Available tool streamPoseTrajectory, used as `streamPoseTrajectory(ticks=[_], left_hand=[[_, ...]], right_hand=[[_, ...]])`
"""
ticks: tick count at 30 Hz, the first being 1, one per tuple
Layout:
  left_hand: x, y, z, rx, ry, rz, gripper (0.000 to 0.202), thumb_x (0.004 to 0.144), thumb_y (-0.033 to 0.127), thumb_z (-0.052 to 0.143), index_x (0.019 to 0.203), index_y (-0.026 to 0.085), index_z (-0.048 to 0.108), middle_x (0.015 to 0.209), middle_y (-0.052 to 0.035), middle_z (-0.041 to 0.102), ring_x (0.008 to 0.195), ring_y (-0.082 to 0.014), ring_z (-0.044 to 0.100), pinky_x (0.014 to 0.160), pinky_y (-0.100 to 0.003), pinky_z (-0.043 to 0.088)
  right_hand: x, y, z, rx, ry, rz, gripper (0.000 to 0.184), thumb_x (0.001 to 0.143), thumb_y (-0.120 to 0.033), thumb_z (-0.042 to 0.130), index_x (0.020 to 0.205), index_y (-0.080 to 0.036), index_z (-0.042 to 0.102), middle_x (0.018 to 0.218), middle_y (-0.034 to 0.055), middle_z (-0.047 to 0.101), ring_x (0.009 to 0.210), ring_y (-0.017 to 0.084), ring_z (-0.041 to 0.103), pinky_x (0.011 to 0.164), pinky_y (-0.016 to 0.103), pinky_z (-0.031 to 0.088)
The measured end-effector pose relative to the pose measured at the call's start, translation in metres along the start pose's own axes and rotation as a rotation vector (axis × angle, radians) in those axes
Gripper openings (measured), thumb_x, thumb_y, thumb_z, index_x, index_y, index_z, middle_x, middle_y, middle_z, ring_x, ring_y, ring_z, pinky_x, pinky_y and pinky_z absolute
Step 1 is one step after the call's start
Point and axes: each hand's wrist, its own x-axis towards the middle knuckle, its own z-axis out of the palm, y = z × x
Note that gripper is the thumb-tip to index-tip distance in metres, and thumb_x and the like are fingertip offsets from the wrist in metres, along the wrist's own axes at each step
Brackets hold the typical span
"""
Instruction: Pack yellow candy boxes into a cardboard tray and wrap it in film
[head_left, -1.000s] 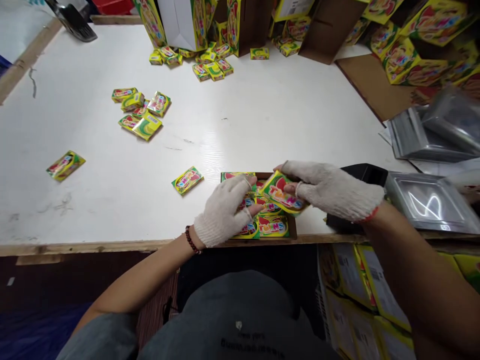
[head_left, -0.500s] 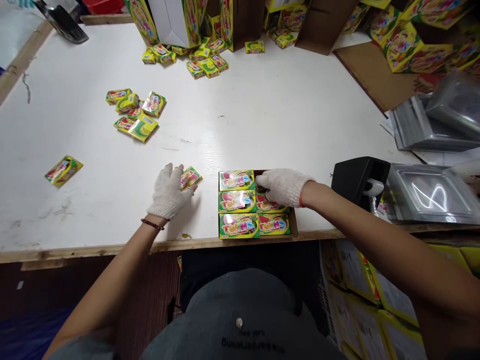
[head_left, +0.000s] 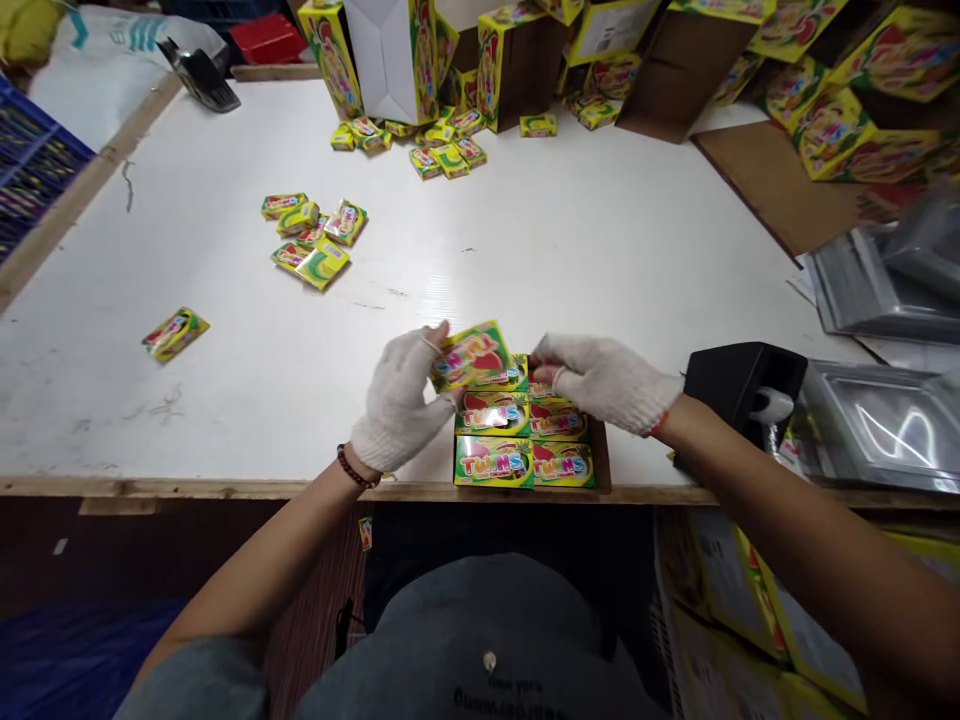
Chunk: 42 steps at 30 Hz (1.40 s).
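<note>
My left hand point(head_left: 405, 400), in a white glove with bare fingertips, grips a small yellow-green TWINS candy box point(head_left: 474, 355) between thumb and fingers. That box is tilted above the upper left corner of a shallow brown carton point(head_left: 602, 455). TWINS boxes point(head_left: 491, 462) lie label-up in the carton in two columns. My right hand point(head_left: 600, 378), gloved the same way, is over the carton's upper right part, fingers curled together with the thumb. A candy box point(head_left: 544, 388) shows partly under these fingers; whether they hold anything is hidden.
Loose candy boxes point(head_left: 322, 262) lie in a pile left of centre, with a single one point(head_left: 175, 333) farther left. Large display cartons point(head_left: 517, 75) stand along the back. A black tape dispenser point(head_left: 739, 395) and clear plastic trays point(head_left: 885, 420) are at the right.
My left hand has picked up the candy box from the table and carried it right, over the carton. My right hand has drawn slightly back, uncovering part of the upper right box.
</note>
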Motion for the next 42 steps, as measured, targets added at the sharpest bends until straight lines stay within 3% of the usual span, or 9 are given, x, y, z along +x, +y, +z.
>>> streamPoseTrajectory(ticks=[2, 5, 10, 14, 20, 25, 35, 39, 42], left_hand=[[0.010, 0.020, 0.000, 0.006, -0.037, 0.122, 0.068, 0.083, 0.018, 0.064, 0.146, 0.022, 0.038, 0.128, -0.0120, 0.061, 0.121, -0.0289, 0.056, 0.103, -0.050, 0.046], [0.024, 0.040, 0.004, -0.089, -0.077, 0.107, 0.059, 0.085, 0.024, 0.065, 0.141, 0.021, 0.045, 0.124, -0.0118, 0.063, 0.117, -0.0284, 0.058, 0.099, -0.049, 0.048], [0.041, 0.056, 0.012, -0.549, -0.202, -0.239, 0.018, 0.087, 0.032, 0.065, 0.100, 0.019, 0.063, 0.086, -0.0030, 0.068, 0.074, -0.0159, 0.062, 0.070, -0.032, 0.053], [0.040, 0.062, 0.020, -0.863, -0.127, -0.419, 0.026, 0.089, 0.037, 0.063, 0.106, 0.018, 0.059, 0.094, -0.0064, 0.071, 0.074, -0.0158, 0.065, 0.065, -0.031, 0.055], [0.019, 0.053, 0.030, -0.267, -0.247, -0.082, 0.054, 0.090, 0.042, 0.061, 0.135, 0.014, 0.051, 0.139, -0.0199, 0.058, 0.130, -0.0334, 0.053, 0.109, -0.055, 0.043], [0.000, 0.047, 0.041, 0.126, -0.426, 0.074, 0.060, 0.092, 0.047, 0.057, 0.137, 0.008, 0.052, 0.148, -0.0227, 0.050, 0.141, -0.0386, 0.042, 0.120, -0.060, 0.025], [-0.005, 0.045, 0.042, 0.196, -0.456, 0.085, 0.061, 0.094, 0.051, 0.051, 0.139, 0.010, 0.052, 0.151, -0.0184, 0.049, 0.142, -0.0355, 0.040, 0.123, -0.055, 0.022], [0.006, 0.052, 0.033, 0.172, -0.439, 0.096, 0.054, 0.094, 0.047, 0.053, 0.133, 0.010, 0.056, 0.147, -0.0198, 0.051, 0.138, -0.0363, 0.044, 0.119, -0.057, 0.029], [0.029, 0.067, 0.030, 0.124, -0.495, 0.212, 0.035, 0.094, 0.031, 0.053, 0.122, 0.012, 0.061, 0.138, -0.0165, 0.059, 0.129, -0.0299, 0.051, 0.113, -0.049, 0.038]], right_hand=[[-0.005, -0.005, -0.009, 0.113, 0.200, -0.060, 0.036, 0.096, -0.035, 0.047, 0.127, -0.020, 0.058, 0.104, 0.0055, 0.072, 0.087, 0.019, 0.065, 0.075, 0.028, 0.052], [-0.013, -0.013, -0.021, 0.106, 0.234, -0.165, 0.036, 0.091, -0.028, 0.051, 0.125, -0.019, 0.060, 0.104, 0.0054, 0.071, 0.092, 0.020, 0.065, 0.082, 0.030, 0.053], [-0.025, -0.024, -0.020, 0.229, 0.447, -0.239, 0.049, 0.086, -0.018, 0.049, 0.134, -0.014, 0.051, 0.121, 0.0121, 0.065, 0.110, 0.022, 0.062, 0.098, 0.036, 0.050], [-0.027, -0.016, -0.005, 0.494, 0.448, -0.139, 0.046, 0.090, -0.027, 0.052, 0.133, -0.014, 0.044, 0.118, 0.0136, 0.065, 0.103, 0.021, 0.065, 0.088, 0.035, 0.055], [-0.021, 0.008, -0.022, -0.132, 0.119, 0.001, 0.025, 0.093, -0.021, 0.046, 0.109, -0.017, 0.065, 0.108, 0.0106, 0.070, 0.099, 0.022, 0.064, 0.086, 0.032, 0.048], [0.010, 0.000, -0.014, -0.405, -0.094, 0.193, 0.027, 0.093, -0.024, 0.049, 0.116, -0.020, 0.063, 0.111, 0.0122, 0.071, 0.092, 0.022, 0.066, 0.071, 0.029, 0.042], [-0.008, 0.033, 0.024, -0.632, 0.279, -0.009, 0.026, 0.093, -0.023, 0.051, 0.109, -0.016, 0.071, 0.107, 0.0148, 0.067, 0.086, 0.024, 0.059, 0.066, 0.032, 0.033], [-0.010, 0.044, 0.040, -0.520, 0.213, -0.215, 0.024, 0.092, -0.015, 0.048, 0.091, -0.015, 0.072, 0.091, 0.0111, 0.069, 0.080, 0.021, 0.057, 0.069, 0.032, 0.037], [-0.014, 0.054, 0.052, -0.278, 0.438, -0.252, 0.026, 0.089, -0.013, 0.045, 0.092, -0.013, 0.071, 0.091, 0.0118, 0.068, 0.086, 0.022, 0.058, 0.077, 0.034, 0.044]])
